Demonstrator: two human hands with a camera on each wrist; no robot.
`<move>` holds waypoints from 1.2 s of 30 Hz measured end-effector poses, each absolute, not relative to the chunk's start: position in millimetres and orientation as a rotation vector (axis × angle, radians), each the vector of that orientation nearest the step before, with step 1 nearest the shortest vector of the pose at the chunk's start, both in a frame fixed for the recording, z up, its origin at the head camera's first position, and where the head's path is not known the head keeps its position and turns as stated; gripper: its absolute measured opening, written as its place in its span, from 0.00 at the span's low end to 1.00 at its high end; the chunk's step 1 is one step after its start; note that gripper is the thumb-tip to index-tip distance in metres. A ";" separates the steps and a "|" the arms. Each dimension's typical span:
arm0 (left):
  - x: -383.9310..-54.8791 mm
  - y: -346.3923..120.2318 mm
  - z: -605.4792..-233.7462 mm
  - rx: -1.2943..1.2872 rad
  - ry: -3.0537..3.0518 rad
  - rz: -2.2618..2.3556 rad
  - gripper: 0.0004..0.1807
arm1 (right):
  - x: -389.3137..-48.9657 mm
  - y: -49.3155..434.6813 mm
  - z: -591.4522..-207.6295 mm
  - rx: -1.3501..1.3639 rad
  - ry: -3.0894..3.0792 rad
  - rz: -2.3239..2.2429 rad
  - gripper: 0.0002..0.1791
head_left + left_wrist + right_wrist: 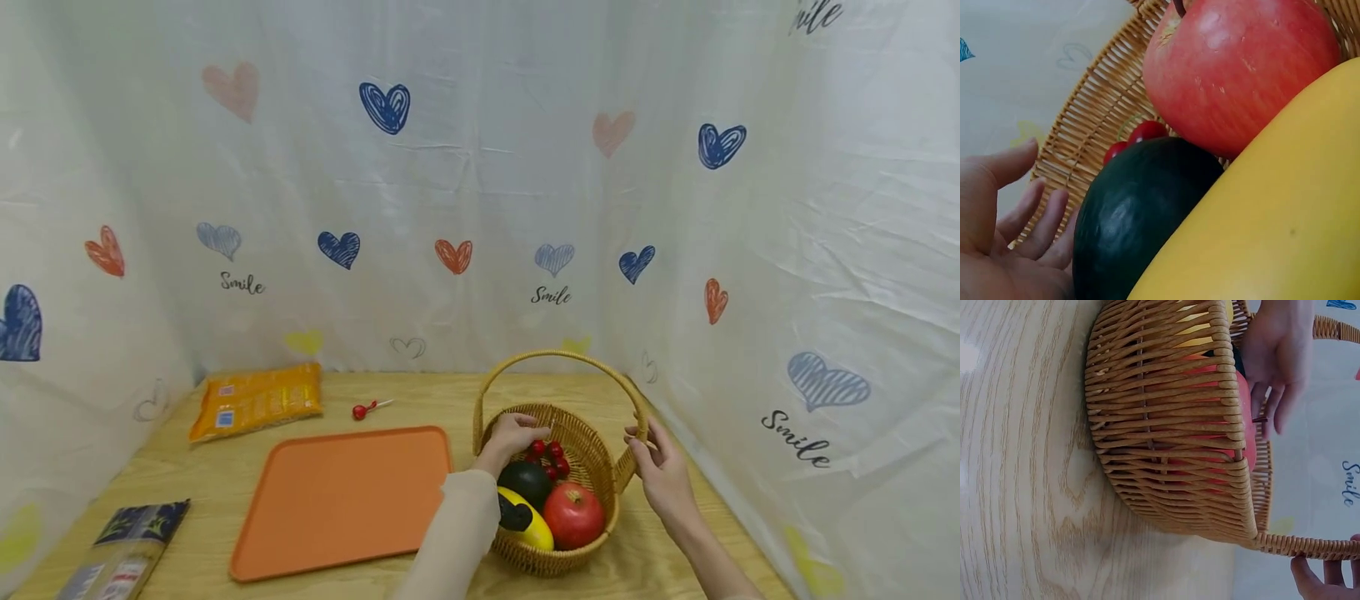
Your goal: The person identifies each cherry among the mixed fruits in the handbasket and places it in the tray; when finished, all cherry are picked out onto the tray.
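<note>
A wicker basket (pixel 547 562) with an arched handle (pixel 558 353) stands on the table. Inside lie a red apple (pixel 1241 69), a smooth yellow fruit (pixel 1272 200), a dark green rounded fruit (pixel 1141 206) and several red cherries (pixel 555 450). My left hand (pixel 513 437) reaches over the basket's left rim, fingers loosely extended above the cherries and beside the dark green fruit, holding nothing. With thumb and fingers, my right hand (pixel 662 471) grips the handle's right side near its base. A black object (pixel 513 512) partly covers the yellow fruit in the head view.
Left of the basket lies an orange tray (pixel 345 500). Behind it are an orange packet (pixel 258 400) and a small red ball on a white stick (pixel 362 411). Another packet (pixel 131 546) sits at the front left. A heart-printed curtain (pixel 465 192) surrounds the table.
</note>
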State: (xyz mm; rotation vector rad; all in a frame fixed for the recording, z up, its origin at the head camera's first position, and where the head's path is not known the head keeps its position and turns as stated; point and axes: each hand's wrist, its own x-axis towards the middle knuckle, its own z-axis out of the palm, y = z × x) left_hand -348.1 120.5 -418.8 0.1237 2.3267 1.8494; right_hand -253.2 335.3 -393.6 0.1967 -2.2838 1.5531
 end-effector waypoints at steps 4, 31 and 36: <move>-348.9 124.0 -423.0 0.131 2.411 1.732 0.15 | -253.5 334.6 -393.5 0.183 -2.282 1.563 0.24; -343.2 111.0 -416.2 0.307 2.428 1.840 0.12 | -251.3 327.6 -399.7 0.099 -2.270 1.617 0.26; -333.3 102.5 -404.5 0.404 2.417 1.930 0.11 | -251.5 329.1 -397.9 0.112 -2.288 1.586 0.25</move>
